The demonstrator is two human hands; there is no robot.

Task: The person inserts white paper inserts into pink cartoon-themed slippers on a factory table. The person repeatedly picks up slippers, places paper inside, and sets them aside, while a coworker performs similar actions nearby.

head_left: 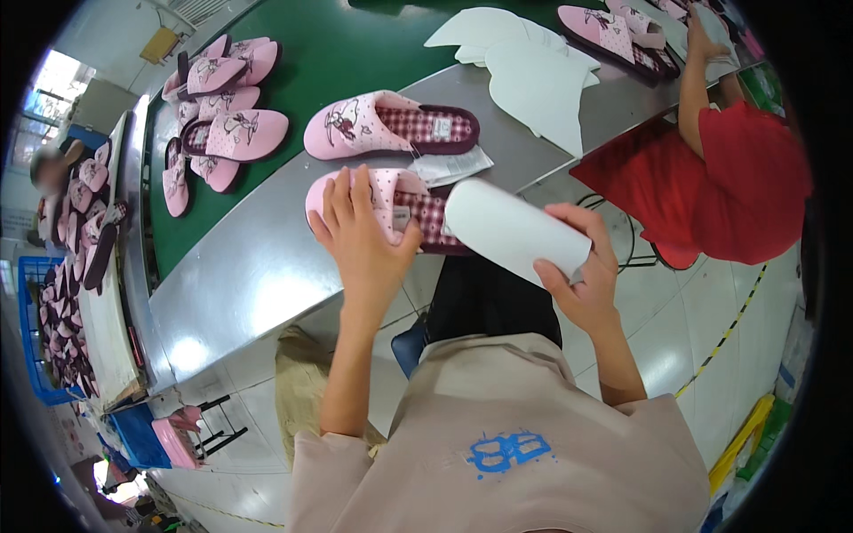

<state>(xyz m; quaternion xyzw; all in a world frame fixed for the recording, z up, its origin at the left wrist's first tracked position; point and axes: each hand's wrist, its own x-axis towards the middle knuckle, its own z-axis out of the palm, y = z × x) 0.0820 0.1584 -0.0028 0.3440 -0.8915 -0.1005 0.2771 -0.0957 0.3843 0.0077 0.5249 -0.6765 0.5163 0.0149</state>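
My left hand (362,235) grips the pink toe of a slipper (433,215) at the near edge of the metal table, fingers over the top and thumb by its opening. In my right hand (586,275) is a curved white card insert (511,229), pinched at one end. The insert's rounded far end overlaps the slipper's heel, hiding part of the maroon checked insole. Just beyond lies a second pink slipper (355,124) with the same insole. Between the two slippers sits a white paper tag (451,165).
Several flat white card cutouts (538,89) are spread to the right on the table. Pink slippers (235,133) are piled on the green belt (333,44). A person in red (746,186) sits at the right. A blue crate (35,329) stands far left, with slippers inside.
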